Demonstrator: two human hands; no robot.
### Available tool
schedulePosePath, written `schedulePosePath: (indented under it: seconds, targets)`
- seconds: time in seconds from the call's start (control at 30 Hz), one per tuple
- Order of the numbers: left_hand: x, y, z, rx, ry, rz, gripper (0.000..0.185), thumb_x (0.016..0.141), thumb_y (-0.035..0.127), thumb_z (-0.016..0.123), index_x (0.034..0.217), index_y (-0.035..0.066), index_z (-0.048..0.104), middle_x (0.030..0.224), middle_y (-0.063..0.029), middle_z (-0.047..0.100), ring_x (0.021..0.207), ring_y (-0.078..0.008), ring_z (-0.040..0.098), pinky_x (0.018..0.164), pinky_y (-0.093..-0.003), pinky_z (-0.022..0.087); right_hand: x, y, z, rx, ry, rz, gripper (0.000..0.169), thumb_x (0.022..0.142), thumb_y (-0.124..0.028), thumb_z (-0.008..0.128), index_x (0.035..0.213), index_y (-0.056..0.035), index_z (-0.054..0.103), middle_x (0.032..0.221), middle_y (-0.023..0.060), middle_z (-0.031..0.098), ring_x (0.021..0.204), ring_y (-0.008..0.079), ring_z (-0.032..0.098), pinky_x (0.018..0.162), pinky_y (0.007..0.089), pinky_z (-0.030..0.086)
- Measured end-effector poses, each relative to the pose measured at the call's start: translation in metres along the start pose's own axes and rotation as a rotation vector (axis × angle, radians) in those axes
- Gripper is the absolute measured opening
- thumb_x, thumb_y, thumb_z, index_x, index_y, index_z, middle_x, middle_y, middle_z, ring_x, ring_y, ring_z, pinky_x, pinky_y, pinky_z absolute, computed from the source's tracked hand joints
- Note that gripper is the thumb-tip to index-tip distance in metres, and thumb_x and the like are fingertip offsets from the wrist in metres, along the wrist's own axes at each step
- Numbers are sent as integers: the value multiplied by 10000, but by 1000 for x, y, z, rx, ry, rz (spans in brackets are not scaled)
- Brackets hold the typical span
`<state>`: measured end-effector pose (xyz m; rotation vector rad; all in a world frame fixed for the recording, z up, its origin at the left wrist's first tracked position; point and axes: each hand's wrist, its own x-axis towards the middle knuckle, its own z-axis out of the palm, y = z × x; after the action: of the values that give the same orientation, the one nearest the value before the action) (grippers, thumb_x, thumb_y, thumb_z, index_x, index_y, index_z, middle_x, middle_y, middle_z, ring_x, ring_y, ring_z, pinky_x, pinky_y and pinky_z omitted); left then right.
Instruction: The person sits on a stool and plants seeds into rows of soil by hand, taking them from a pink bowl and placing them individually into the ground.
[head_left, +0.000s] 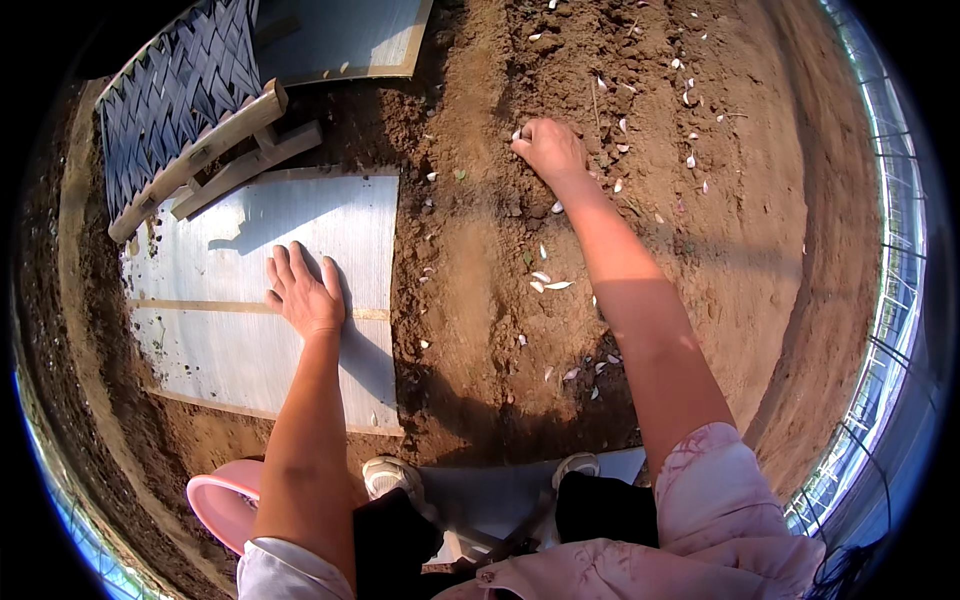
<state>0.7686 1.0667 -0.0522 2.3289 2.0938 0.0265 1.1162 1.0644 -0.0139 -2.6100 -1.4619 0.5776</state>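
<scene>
Spread fingers mark my left hand (306, 292), its palm resting against a pale flat board (225, 352) with a tan strip across its middle. Farther forward, my right hand (553, 148) pinches a garlic clove (516, 136) between thumb and fingers, low over the soil. Part of that clove is hidden by the fingertips. Several other garlic cloves (558, 285) lie loose on the soil below my right wrist. More cloves (691, 160) stand or lie along the rows of the tilled bed (750, 225) to the right.
A stool with a woven strap seat (180, 97) and wooden frame stands at the upper left, over the board's far edge. Behind it lies a second board (337, 45). A pink basin (199, 501) sits beside my left forearm. Plastic sheeting (896, 300) borders the right side.
</scene>
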Motion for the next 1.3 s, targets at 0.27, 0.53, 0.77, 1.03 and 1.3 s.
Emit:
schedulePosePath:
  seconds: [0.27,0.53,0.77,1.03,1.3]
  targets:
    - [2,7,-11,-26,-45,-27,530,798,377,408,1245,106,328,1330,-98,257,1248,-259,176,965,-456,147,5,3,-3,277,21,38,166,675,-184,572,751,-42,533,728,130,578,691,270,564,616,365,439]
    - [4,7,-15,-53,-86,-58,532,791,368,423,1243,102,331,1336,-101,247,1253,-257,166,971,-469,131,68,-55,-24,500,241,-225,160,701,-153,584,827,-56,562,741,109,602,738,249,583,635,341,447]
    - [5,4,-17,-116,-109,-58,552,766,369,437,1232,84,353,1341,-125,235,1254,-279,156,978,-492,96,115,-104,9,-196,359,-222,80,710,-138,561,736,-104,629,804,87,611,800,262,570,693,356,437]
    - [4,6,-16,-139,-107,-53,550,767,370,441,1230,87,354,1339,-122,237,1252,-277,158,975,-493,100,124,-105,19,-303,237,-196,129,742,-130,503,752,-92,626,831,97,607,823,249,570,685,364,443]
    - [4,4,-19,-143,-92,-46,545,769,366,443,1223,75,361,1333,-129,247,1250,-282,164,971,-500,103,143,-29,-47,-275,416,51,162,751,-104,482,854,-96,606,925,96,577,931,267,511,766,391,410]
